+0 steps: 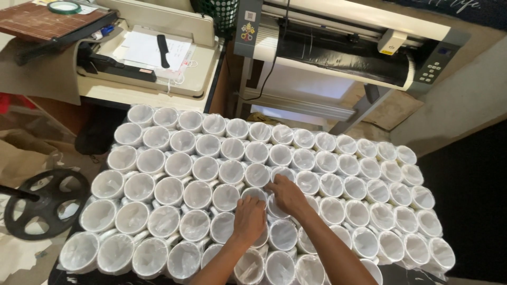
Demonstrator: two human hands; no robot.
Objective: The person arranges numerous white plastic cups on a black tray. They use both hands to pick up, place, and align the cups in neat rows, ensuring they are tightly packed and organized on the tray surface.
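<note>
Now we rest our left hand (249,219) and right hand (288,195), fingers curled, on wrapped white mugs (274,208) mid-block, near edge; grip unclear. A cutter (348,45) stands far behind.

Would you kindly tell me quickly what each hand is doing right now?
Left hand: fingers curled down on a plastic-wrapped white mug; whether the grip is closed cannot be told.
Right hand: fingers bent onto the same mug; grip unclear.
</note>
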